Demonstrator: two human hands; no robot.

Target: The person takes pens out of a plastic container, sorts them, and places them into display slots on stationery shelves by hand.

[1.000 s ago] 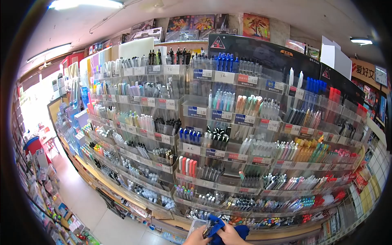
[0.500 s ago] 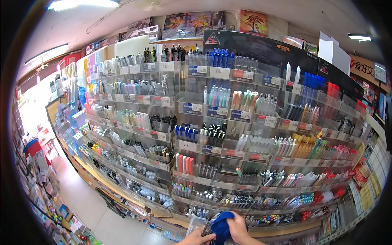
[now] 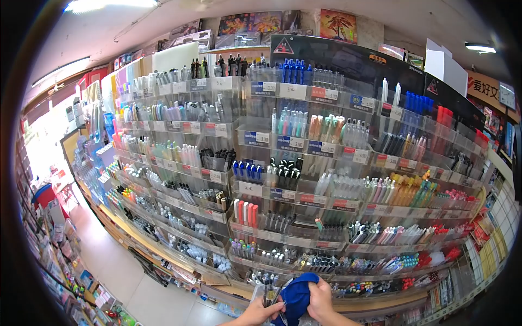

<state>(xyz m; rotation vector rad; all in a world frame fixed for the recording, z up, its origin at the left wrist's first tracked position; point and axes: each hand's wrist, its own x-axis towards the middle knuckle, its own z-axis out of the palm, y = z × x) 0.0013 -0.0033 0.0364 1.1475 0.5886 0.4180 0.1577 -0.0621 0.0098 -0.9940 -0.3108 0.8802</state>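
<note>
At the bottom of the head view, my right hand (image 3: 322,303) is closed on a dark blue cloth (image 3: 297,296), which hangs bunched between both hands. My left hand (image 3: 258,312) is closed around a few slim pens (image 3: 270,294), dark with clear parts, their upper ends sticking up past the fingers. The cloth lies against these pens and partly hides them. Just behind the left hand is the edge of a clear plastic box (image 3: 255,292). Both hands are in front of the lowest pen tiers of the display rack.
A tall tiered clear rack (image 3: 261,190) full of pens, with price labels, spans the view. Blue pens (image 3: 293,70) and red markers (image 3: 246,213) stand in it. Boxed toys (image 3: 338,26) line the top. A tiled aisle (image 3: 117,266) runs at left, beside low shelves of goods (image 3: 81,271).
The blue cloth has shifted up and spread towards my right hand. More of the pens in my left hand now shows. Both hands have moved slightly.
</note>
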